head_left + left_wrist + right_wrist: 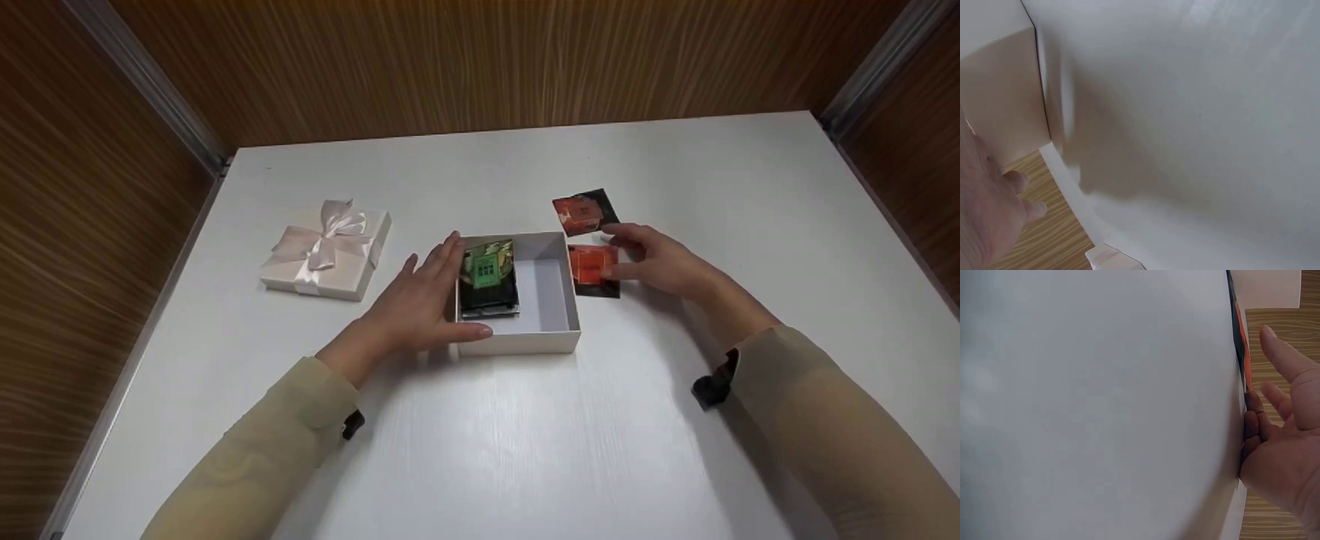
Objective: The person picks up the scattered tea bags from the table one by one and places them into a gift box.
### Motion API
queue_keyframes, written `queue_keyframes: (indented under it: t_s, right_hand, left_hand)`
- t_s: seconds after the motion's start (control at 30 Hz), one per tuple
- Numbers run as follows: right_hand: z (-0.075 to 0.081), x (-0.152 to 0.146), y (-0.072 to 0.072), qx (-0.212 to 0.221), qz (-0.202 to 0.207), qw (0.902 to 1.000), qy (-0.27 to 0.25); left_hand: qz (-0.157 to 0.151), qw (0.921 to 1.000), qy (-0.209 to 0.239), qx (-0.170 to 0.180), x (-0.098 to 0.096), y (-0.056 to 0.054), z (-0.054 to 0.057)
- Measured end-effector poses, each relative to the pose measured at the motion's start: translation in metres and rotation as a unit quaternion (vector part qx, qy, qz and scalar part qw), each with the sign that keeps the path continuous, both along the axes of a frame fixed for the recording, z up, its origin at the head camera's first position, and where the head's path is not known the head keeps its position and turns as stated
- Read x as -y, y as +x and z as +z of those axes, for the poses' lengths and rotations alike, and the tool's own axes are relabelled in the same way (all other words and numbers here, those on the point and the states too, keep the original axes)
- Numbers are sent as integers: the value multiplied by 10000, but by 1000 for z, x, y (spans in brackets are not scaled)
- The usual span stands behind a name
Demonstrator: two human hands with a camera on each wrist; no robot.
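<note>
A white open box (pixel 521 345) stands mid-table, with a small stack of flat sachets, a green-and-black sachet (pixel 487 276) on top, at its left inside. My left hand (pixel 416 307) rests along the box's left wall, fingers straight and thumb over the near corner. To the right of the box lie two red-and-black sachets, the far sachet (pixel 581 214) and the near sachet (pixel 589 262). My right hand (pixel 652 259) reaches over the near one, thumb spread from the fingers. In the right wrist view the lower fingers touch the table beside a sachet's edge (pixel 1246 354).
A pale pink box lid (pixel 330 281) with a satin bow (pixel 328 236) lies to the left on the white table (pixel 480 442). Wood-grain panels (pixel 480 60) enclose the table at the back and both sides.
</note>
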State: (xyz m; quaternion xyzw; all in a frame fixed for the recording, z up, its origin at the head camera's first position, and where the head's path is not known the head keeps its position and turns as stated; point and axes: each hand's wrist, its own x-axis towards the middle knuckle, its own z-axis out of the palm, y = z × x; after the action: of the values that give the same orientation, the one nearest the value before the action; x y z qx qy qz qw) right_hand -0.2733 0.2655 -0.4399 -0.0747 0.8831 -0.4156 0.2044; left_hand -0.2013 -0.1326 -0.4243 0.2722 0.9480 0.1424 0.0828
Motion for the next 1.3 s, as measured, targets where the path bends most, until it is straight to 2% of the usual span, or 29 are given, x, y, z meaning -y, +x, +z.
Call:
queue_keyframes:
  t_s: [0.33,1.3]
  right_hand:
    - [-4,3,3,-308,150,9993,152]
    - [-4,7,6,-611,281,9967,453]
  left_hand:
    - [18,10000,13,49,-1,1,-1]
    - [-3,9999,115,68,0,2,0]
